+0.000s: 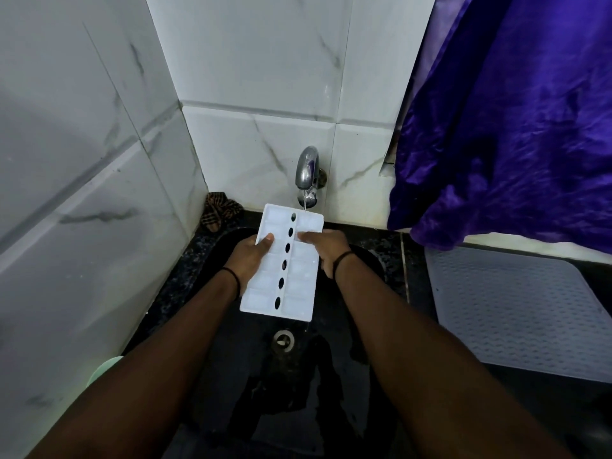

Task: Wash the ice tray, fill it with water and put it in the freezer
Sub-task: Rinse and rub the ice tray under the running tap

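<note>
Head | ice tray between both hands — left hand grips edge, right hand apparently too

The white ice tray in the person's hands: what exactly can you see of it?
The ice tray is a long white rectangle, plastic by its look, with two rows of cube pockets and a middle line of dark oval holes. It is held over the dark sink, its far end under the tap, whose thin stream lands there. The left hand grips its left edge, thumb on top; the right hand holds the right edge, fingers across the pockets.
</note>
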### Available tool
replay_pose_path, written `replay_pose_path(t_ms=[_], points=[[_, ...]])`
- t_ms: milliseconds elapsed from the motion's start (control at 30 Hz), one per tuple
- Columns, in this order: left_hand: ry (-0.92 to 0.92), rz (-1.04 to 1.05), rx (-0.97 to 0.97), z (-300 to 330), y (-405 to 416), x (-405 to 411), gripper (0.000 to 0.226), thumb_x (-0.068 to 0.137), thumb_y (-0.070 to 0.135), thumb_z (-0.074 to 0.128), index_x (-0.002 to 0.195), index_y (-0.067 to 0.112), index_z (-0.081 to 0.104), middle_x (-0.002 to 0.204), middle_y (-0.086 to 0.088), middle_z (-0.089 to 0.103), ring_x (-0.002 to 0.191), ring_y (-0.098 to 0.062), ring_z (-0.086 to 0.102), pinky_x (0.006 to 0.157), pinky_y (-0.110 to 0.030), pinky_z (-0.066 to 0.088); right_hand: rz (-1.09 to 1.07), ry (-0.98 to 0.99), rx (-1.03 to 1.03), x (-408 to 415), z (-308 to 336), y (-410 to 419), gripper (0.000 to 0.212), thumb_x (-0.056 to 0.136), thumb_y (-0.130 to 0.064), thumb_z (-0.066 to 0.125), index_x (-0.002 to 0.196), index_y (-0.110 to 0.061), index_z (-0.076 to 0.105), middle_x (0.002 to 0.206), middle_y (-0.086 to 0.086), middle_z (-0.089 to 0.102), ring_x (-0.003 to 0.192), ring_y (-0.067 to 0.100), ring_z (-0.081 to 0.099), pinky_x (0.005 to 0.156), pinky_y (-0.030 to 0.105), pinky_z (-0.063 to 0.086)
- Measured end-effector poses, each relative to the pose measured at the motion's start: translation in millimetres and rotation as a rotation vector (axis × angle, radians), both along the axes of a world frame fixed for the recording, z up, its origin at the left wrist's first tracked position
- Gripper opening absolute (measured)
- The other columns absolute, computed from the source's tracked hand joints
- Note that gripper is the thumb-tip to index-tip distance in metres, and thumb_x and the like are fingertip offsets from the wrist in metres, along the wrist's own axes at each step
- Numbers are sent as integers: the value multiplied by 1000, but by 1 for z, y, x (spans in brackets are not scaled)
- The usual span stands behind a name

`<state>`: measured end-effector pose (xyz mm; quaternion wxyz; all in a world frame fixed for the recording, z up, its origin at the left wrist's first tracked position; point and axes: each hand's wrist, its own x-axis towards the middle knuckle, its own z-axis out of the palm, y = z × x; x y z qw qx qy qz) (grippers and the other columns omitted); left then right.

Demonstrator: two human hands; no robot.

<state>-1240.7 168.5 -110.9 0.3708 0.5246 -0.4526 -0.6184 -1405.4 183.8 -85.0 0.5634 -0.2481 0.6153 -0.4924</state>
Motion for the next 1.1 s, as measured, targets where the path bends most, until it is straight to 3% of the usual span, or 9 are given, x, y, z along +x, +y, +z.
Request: replay_pose_path(t_ms=[167, 200, 300, 400, 533, 700, 933, 1033, 1100], points=[[-28, 0, 33, 7, -6, 9, 22, 95, 33, 56, 96, 13, 66, 93, -11, 70, 78, -28, 67, 71, -40, 56, 15, 158, 5, 4, 5, -7, 11, 84, 2, 70, 95, 4, 70, 102, 23, 70, 89, 34, 69, 84, 48, 57], [-40, 14, 26, 8, -7, 10, 21, 94, 32, 56, 93, 14, 66, 92, -10, 70, 77, -27, 67, 69, -38, 56, 10, 175, 11, 6, 4, -8, 5, 85, 4, 65, 86, 1, 68, 96, 22, 69, 87, 34, 68, 82, 47, 56], [-66, 33, -7, 7, -6, 7, 20, 95, 30, 56, 94, 13, 66, 93, -11, 70, 76, -25, 67, 67, -35, 55, -5, 89, 54, 9, 6, -7, 22, 86, 11, 47, 75, -3, 59, 79, 15, 59, 67, 27, 59, 63, 33, 49], [-90, 46, -27, 2, -1, 3, 27, 95, 29, 56, 104, 5, 64, 103, -19, 68, 87, -33, 66, 80, -44, 55, -2, -44, 96, 9, 5, -2, 23, 89, 11, 41, 92, 0, 62, 84, 17, 60, 68, 28, 59, 67, 35, 50], [-111, 66, -50, 0, 3, 0, 30, 95, 29, 55, 106, 3, 64, 106, -22, 68, 93, -36, 66, 88, -50, 53, 68, -161, 108, 10, 4, 5, 34, 92, 6, 49, 125, 8, 57, 118, 27, 63, 99, 38, 60, 101, 59, 45], [-76, 108, -23, -2, 3, -4, 31, 95, 29, 55, 107, 1, 64, 107, -22, 68, 91, -36, 66, 86, -50, 54, 46, -68, 15, 14, -5, 14, 36, 93, -1, 61, 127, 8, 55, 126, 27, 62, 114, 44, 61, 98, 60, 47], [-23, 166, 66, -6, 3, -5, 32, 96, 27, 53, 114, 1, 62, 107, -20, 66, 83, -31, 64, 76, -40, 53, 7, -15, 126, 23, -15, 12, 31, 86, 1, 69, 116, 7, 64, 115, 24, 67, 95, 35, 66, 84, 43, 53], [-57, 183, 71, -6, -1, 1, 33, 97, 26, 53, 115, -1, 61, 110, -21, 65, 91, -32, 63, 82, -42, 52, 118, -53, 178, 25, -10, 5, 32, 87, 3, 65, 119, 5, 64, 104, 20, 67, 87, 31, 64, 91, 49, 52], [-92, 192, 37, -6, -3, 3, 32, 97, 26, 53, 112, 0, 63, 108, -20, 67, 89, -31, 63, 78, -38, 52, 142, -67, 183, 29, -8, 2, 27, 89, 2, 61, 115, 1, 66, 94, 16, 66, 77, 30, 63, 84, 46, 53]])
